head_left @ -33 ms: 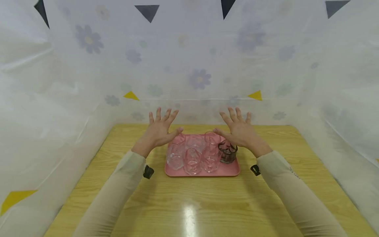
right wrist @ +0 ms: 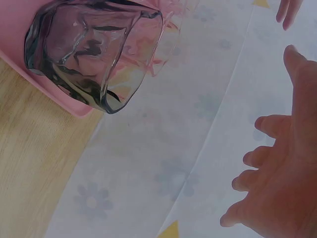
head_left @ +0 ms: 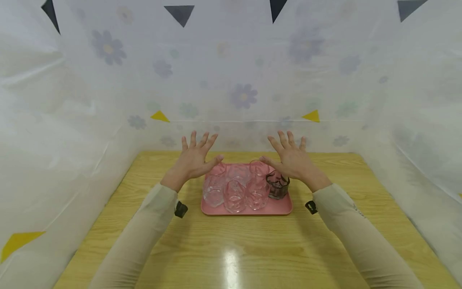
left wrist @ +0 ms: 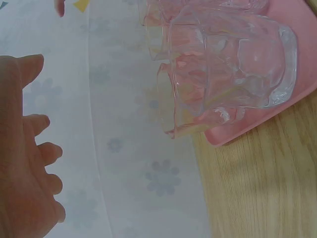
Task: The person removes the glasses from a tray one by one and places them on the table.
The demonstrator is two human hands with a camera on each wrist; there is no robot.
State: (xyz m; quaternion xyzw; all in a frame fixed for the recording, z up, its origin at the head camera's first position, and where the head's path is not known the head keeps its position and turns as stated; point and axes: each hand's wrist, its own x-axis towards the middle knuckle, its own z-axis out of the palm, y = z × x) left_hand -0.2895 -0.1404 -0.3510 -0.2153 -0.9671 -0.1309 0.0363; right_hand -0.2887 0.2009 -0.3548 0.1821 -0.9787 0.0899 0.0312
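A pink tray (head_left: 279, 208) lies on the table with several drinking glasses standing close together on it. Clear glass (head_left: 213, 196) stands at the front left, two pink glasses (head_left: 235, 197) beside it, and a dark grey glass (head_left: 278, 186) at the right edge. More clear and pink glasses fill the back row. My left hand (head_left: 195, 160) hovers over the tray's back left corner, fingers spread, holding nothing. Mirroring it, my right hand (head_left: 293, 160) is held above the back right corner with spread fingers, near the dark glass. In both wrist views the hands are apart from the glasses.
The wooden table (head_left: 231, 241) extends around the tray. A white flowered sheet (head_left: 216, 80) hangs behind it and along both sides. Yellow triangles (head_left: 160, 116) and dark triangles (head_left: 180, 15) mark the sheet. Each wrist wears a small black camera (head_left: 181, 209).
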